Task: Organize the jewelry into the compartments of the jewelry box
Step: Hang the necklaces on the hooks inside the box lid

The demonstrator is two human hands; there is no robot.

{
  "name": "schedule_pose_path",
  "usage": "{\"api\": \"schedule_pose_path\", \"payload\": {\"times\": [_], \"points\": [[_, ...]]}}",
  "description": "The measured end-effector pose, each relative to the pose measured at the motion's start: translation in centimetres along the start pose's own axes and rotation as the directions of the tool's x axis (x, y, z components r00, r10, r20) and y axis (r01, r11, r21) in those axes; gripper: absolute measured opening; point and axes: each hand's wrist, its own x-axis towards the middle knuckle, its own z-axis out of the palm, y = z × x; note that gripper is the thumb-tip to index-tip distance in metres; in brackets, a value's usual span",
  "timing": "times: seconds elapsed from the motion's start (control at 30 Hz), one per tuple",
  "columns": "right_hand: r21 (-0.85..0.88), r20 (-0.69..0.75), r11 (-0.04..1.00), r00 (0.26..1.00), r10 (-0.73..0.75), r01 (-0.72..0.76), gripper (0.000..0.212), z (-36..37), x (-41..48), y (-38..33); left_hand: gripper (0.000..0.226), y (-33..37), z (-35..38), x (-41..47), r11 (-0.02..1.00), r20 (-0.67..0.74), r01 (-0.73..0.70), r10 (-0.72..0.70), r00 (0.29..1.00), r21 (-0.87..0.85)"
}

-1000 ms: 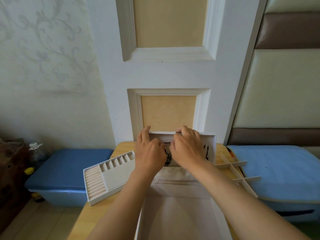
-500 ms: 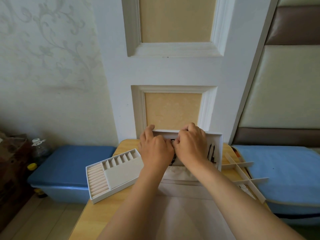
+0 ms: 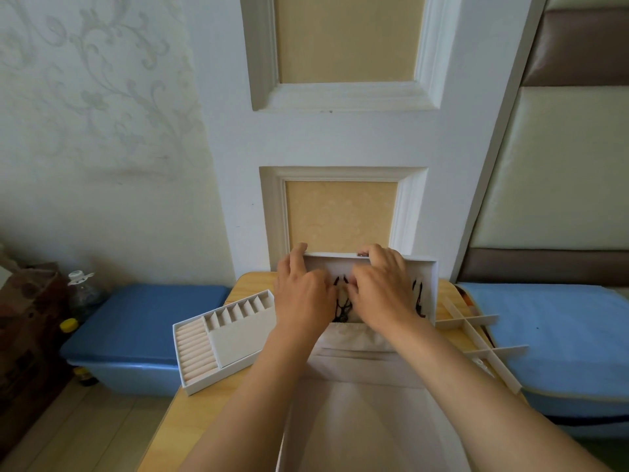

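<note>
Beige fabric lines the open jewelry box (image 3: 357,420), which sits on the wooden table (image 3: 190,413) right under the camera. Its lid (image 3: 427,267) stands upright at the far end, against the white panelled door (image 3: 340,141). Both forearms reach straight forward over the box, side by side, and the hands meet at the inside of the lid, backs up and knuckles raised.

The left hand (image 3: 303,298) has its index finger stretched up to touch the lid's top edge. Its other fingers bend down toward the black necklace cords (image 3: 342,301) hanging in the lid between the two hands. The right hand (image 3: 383,291) has bent fingers with the tips on the lid's top edge, and its thumb side lies close to the same cords.

The fingertips are hidden behind the knuckles, so I cannot tell whether either hand pinches a cord or only rests there. More black cords (image 3: 418,298) hang to the right of the right hand.

A white ring tray (image 3: 238,338) lies on the table just left of the box, and a white divider grid (image 3: 476,335) lies on the right
</note>
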Motion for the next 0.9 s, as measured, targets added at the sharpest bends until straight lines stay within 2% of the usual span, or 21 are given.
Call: {"api": "schedule_pose_path", "payload": {"times": [0.1,0.2,0.3,0.47,0.7,0.9], "points": [[0.000,-0.015,0.997,0.997,-0.076,0.076,0.016,-0.4,-0.6,0.3,0.023,-0.4,-0.1,-0.1,0.999,0.023,-0.035,0.035,0.999,0.032],[-0.013,-0.062,0.990,0.988,-0.144,0.144,0.006,-0.6,-1.8,0.9,0.013,-1.1,-0.3,-0.5,0.993,0.015,-0.105,0.105,0.994,0.044],[0.013,-0.135,0.988,0.979,-0.150,0.153,0.015,-0.8,-4.1,1.4,0.003,-1.7,-0.5,-1.2,0.985,-0.036,-0.163,0.165,0.986,0.058],[0.053,-0.190,0.986,0.971,-0.145,0.158,0.022,-1.6,-6.7,1.2,0.014,-1.4,-0.6,-2.8,0.979,-0.122,-0.203,0.198,0.973,-0.028],[0.086,-0.091,0.991,0.991,-0.096,0.104,0.023,-3.0,-6.8,1.0,0.018,-0.5,-2.3,-3.4,0.990,0.008,-0.133,0.134,0.991,-0.036],[0.093,0.141,0.996,0.990,-0.021,0.008,0.028,-4.7,-6.7,1.2,0.025,0.1,-3.5,-4.4,0.993,0.157,-0.116,0.112,0.981,0.018]]}}
